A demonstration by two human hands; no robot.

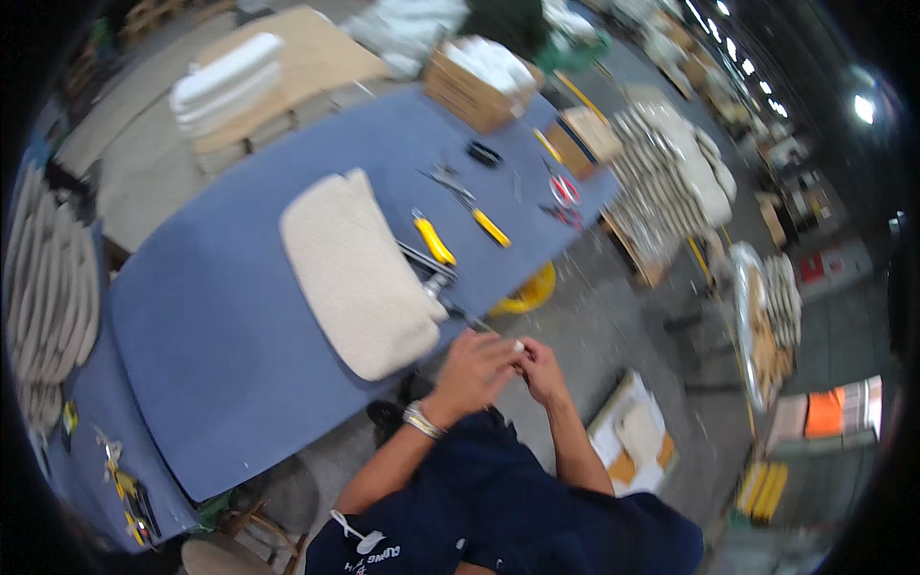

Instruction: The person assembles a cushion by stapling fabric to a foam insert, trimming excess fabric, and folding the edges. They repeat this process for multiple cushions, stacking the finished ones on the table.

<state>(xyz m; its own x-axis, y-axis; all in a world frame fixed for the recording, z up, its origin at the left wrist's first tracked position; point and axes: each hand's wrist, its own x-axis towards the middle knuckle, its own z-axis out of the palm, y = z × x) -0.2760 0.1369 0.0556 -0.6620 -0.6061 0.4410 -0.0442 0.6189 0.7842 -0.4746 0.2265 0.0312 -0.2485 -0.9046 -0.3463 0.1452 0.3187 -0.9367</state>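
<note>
Your left hand (pixel 476 369), right hand (pixel 543 374): 2, close together, near 1 beige cushion (pixel 355 273); grasp hidden, cannot tell. Work above the blue table (pixel 220 383), lest anything drop.

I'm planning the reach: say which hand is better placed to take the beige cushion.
Probably the left hand: it is closer to the cushion, while the right hand is farther away, beyond the left.
</note>
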